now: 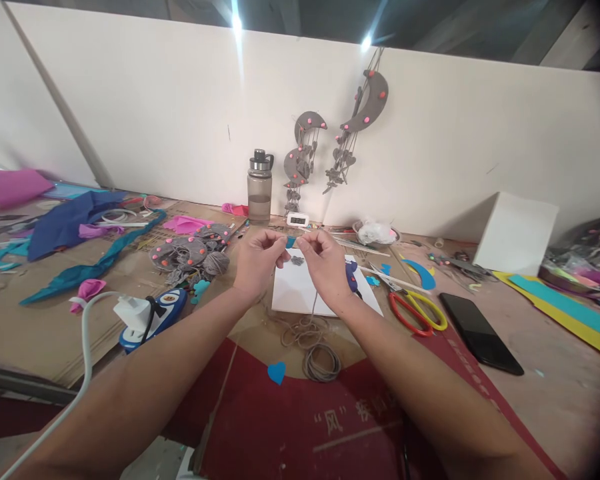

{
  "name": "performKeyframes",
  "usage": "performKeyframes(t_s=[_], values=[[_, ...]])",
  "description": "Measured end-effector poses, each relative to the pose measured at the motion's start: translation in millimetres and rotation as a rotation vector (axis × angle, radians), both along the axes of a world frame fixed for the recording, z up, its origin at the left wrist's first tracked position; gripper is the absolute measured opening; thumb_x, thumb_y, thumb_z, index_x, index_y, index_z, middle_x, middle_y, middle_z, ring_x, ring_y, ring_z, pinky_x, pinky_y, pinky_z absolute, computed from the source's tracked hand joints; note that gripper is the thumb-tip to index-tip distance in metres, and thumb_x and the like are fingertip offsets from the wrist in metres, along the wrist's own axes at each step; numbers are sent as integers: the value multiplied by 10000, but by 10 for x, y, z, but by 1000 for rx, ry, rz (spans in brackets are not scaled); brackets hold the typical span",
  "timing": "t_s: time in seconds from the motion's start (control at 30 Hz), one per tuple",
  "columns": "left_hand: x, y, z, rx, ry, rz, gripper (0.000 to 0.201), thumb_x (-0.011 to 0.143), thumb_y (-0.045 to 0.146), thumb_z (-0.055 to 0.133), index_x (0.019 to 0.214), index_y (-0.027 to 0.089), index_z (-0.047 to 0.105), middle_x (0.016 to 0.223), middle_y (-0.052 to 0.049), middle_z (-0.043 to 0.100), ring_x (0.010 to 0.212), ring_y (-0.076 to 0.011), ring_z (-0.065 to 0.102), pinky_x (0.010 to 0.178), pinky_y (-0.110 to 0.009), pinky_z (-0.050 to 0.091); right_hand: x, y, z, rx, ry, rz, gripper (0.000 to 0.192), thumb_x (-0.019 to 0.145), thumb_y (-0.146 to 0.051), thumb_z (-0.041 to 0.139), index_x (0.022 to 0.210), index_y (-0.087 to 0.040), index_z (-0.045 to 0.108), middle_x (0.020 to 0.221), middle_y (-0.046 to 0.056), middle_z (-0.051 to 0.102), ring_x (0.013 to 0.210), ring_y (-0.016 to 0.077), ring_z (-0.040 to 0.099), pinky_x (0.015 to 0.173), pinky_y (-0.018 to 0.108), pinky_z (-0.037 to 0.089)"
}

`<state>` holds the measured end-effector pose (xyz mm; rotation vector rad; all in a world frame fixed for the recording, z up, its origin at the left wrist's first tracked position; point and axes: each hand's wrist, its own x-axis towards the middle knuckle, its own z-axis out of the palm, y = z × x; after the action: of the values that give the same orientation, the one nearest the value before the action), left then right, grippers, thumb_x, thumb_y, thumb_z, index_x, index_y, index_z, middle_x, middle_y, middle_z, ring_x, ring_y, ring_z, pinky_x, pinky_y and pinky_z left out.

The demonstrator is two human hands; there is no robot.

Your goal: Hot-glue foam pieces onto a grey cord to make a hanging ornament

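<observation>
My left hand and my right hand are raised over a white sheet, fingertips close together. Both pinch a small blue cut-out piece, mostly covered by the fingers, so its shape does not show. A grey cord runs down from beneath my right hand to a loose coil on the cardboard. Between the hands, a small grey shape lies on the sheet. A dark blue tool, partly hidden, sits beside my right wrist. Nearer me lies a blue heart.
Red-and-yellow-handled scissors and a black phone lie on the right. A power strip with a white plug, grey yarn and felt scraps are on the left. Behind stand a bottle and hanging moon ornaments.
</observation>
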<state>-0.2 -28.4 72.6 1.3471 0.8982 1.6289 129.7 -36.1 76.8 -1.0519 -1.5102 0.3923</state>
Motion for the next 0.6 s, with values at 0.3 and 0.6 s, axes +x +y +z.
performKeyframes(t_s=[0.3,0.6], values=[[39,-4,-23,-25,-90,-42,141,726,272,657,727,151,585,572,11,614,510,-113,589,480,-228,475,-3,-15,-14,-20,41,-10,175,818,-328,558,705,-195,569,640,-30,509,617,112,417,597,254,338],[41,-3,-34,-17,-112,-54,154,726,286,660,725,157,576,578,19,604,519,-110,597,491,-231,492,-27,-47,7,-63,125,32,156,798,-329,582,719,-196,597,615,-34,508,576,106,409,551,251,326]])
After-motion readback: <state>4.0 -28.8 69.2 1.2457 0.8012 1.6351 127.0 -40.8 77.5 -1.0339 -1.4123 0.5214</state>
